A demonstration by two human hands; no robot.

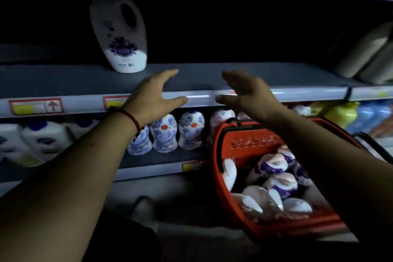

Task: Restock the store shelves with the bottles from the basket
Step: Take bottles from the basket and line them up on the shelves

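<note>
A white bottle with a handle and a purple flower label (pixel 121 36) stands upright on the grey middle shelf (pixel 276 74), alone at its left. My left hand (pixel 154 98) and my right hand (pixel 244 91) hover in front of that shelf's edge, palms facing each other, fingers straight, holding nothing. The bottle is up and to the left of my left hand, apart from it. Below my right arm an orange basket (pixel 221 155) holds several white and purple bottles (pixel 278 183) lying on their sides.
The lower shelf (pixel 161 158) carries several blue-patterned white bottles (pixel 163 133) and larger white bottles (pixel 44 140) at the left. Grey bottles (pixel 365 53) lean at the middle shelf's right end. Yellow and blue bottles (pixel 344 112) stand at the right. Price strips run along the shelf edges.
</note>
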